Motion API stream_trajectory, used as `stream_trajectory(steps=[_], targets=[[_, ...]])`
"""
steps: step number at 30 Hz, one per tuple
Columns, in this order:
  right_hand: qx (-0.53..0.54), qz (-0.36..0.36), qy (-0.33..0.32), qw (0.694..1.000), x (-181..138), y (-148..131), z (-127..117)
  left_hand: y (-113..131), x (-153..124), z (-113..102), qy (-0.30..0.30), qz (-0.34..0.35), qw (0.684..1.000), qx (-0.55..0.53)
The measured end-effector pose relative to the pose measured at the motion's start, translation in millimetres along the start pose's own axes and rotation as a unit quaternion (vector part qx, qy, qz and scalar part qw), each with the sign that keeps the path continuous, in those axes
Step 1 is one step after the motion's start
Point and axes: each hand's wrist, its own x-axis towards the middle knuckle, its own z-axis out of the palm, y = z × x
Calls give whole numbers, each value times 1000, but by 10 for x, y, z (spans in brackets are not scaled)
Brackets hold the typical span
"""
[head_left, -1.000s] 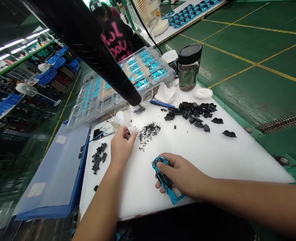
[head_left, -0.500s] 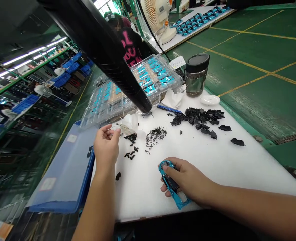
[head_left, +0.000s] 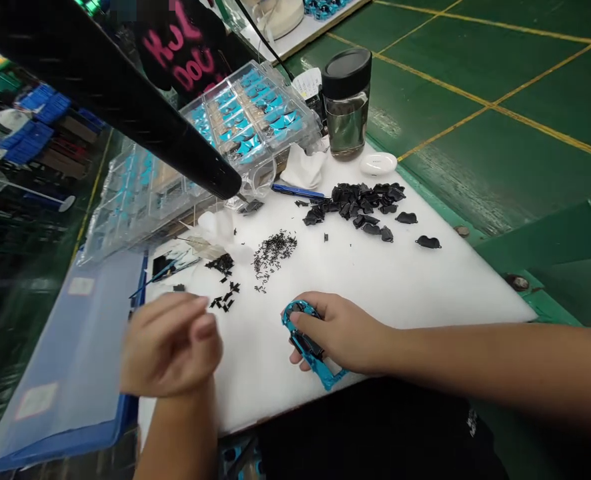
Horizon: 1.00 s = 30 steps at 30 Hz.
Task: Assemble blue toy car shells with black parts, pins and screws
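My right hand (head_left: 343,332) rests on the white foam mat (head_left: 415,287) and grips a shiny blue plastic frame (head_left: 303,341) with a black insert. My left hand (head_left: 173,343) hovers near the mat's left edge, blurred by motion, with its fingers curled together; whether anything is in them is hidden. Small black clips (head_left: 224,301) lie just beyond it. A scatter of tiny black screws (head_left: 274,249) sits in the middle of the mat. A heap of black curved parts (head_left: 360,203) lies farther back.
Clear trays of blue parts (head_left: 248,123) stand at the back, beside a glass jar with a black lid (head_left: 346,103). A thick black arm (head_left: 125,93) crosses overhead. A blue folder (head_left: 70,360) lies left of the mat. Another person in a black printed shirt (head_left: 185,47) sits behind.
My left hand has pulled back from the clips and screws toward me and to the left. The camera has tilted down. My right hand has kept its grip on the blue frame.
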Motion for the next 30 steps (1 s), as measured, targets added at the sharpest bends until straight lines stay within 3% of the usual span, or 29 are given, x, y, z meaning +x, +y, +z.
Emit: stream_trajectory(steps=[2, 4, 7, 20, 30], targets=[[-4, -8, 0, 1000, 0, -1, 3, 89, -14, 22, -155, 5, 985, -81], [-11, -15, 1, 1000, 7, -1, 7, 131, -10, 49, -292, -23, 947, -135], [-18, -10, 4, 1000, 23, -1, 11, 134, 1, 74, -416, -27, 895, -159], [-9, -4, -12, 1000, 16, -15, -7, 92, 29, 68, -487, -40, 855, -173], [-14, 56, -43, 997, -37, -67, -66, 106, 21, 91, -504, -47, 841, -192]])
